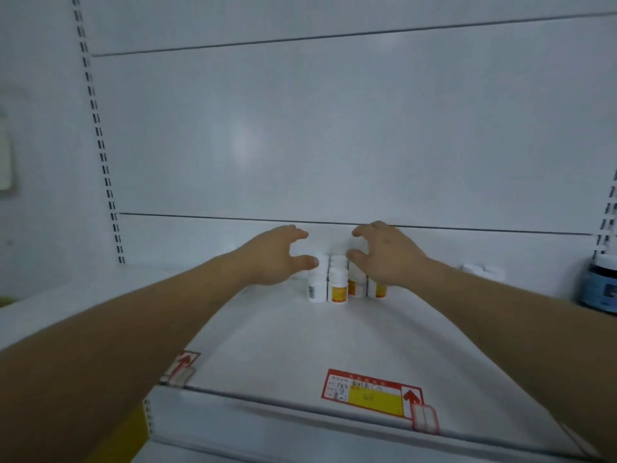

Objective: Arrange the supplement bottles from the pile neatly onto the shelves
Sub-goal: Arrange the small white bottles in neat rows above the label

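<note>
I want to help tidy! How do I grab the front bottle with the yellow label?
Pinch its white cap from above and the front. The front bottle stands upright with neighbouring bottles tight on both sides, so its sides are blocked.

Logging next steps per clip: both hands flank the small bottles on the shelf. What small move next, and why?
Probably press both hands inward to square up the group: the left hand and right hand sit open on either side of the white bottles, whose front row looks uneven.
</note>
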A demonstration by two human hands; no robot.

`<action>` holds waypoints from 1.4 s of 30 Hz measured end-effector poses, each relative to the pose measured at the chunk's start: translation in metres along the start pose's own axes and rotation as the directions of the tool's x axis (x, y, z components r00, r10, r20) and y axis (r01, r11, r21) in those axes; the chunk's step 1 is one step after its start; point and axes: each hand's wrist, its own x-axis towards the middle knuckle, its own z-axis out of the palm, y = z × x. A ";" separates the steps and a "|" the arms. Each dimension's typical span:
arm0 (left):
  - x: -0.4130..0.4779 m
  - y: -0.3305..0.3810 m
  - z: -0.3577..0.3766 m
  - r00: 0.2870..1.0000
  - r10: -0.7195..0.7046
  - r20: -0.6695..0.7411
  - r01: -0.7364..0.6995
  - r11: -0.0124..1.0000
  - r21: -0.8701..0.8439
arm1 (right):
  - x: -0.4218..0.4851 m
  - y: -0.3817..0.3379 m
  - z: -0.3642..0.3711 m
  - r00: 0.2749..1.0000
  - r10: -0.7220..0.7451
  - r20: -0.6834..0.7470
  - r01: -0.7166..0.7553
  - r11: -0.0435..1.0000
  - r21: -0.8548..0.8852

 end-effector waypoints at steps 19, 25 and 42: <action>-0.015 -0.169 -0.023 0.970 -0.071 0.234 0.140 0.947 -0.290 | 0.029 -0.171 0.054 0.921 0.092 0.379 -0.132 0.988 0.080; -0.005 -0.173 -0.012 0.969 0.000 0.245 0.086 0.936 -0.341 | 0.029 -0.189 0.061 0.933 0.061 0.354 -0.089 0.994 0.061; 0.006 -0.178 -0.015 0.965 0.047 0.257 0.046 0.938 -0.344 | 0.046 -0.188 0.079 0.950 -0.007 0.313 -0.076 0.965 0.249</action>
